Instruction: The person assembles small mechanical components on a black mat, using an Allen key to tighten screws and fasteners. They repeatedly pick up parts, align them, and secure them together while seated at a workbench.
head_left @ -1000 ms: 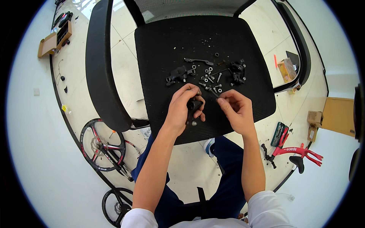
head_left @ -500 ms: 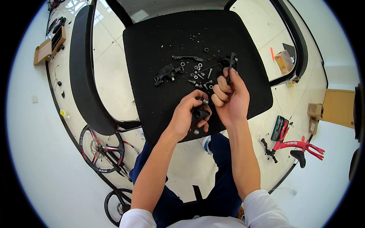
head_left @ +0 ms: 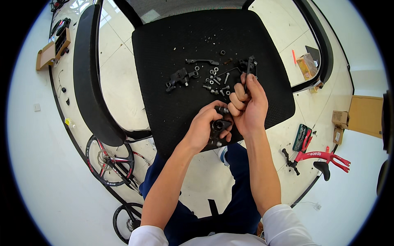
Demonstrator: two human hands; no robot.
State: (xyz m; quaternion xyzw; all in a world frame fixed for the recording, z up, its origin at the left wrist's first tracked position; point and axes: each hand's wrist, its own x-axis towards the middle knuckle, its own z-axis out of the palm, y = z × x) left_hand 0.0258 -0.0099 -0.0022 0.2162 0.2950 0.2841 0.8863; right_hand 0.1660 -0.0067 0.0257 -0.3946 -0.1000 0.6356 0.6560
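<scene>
My left hand [head_left: 204, 125] is wrapped round a black metal bicycle brake caliper [head_left: 219, 125], its round opening facing up and silvery bolt ends showing at both ends. Just to the right, my right hand [head_left: 251, 104] pinches a slim dark tool [head_left: 248, 69] between thumb and forefinger, the other fingers curled close to the caliper. The tool's exact kind is hard to make out. Beyond the hands lie several bolts and washers [head_left: 216, 80], a second black caliper [head_left: 180, 78], a black bracket [head_left: 202, 62] and a thin bent rod [head_left: 228, 73].
Everything loose lies on the black seat of an armchair [head_left: 160, 45], with an armrest [head_left: 88, 74] on the left. On the floor are a bicycle wheel [head_left: 110, 160] at left, and a red bike frame [head_left: 322, 156] and a green tool case [head_left: 302, 137] at right.
My left hand has shifted slightly right, toward the right hand, and the caliper has turned so its round opening shows more. My right hand with the slim tool stays nearly in place.
</scene>
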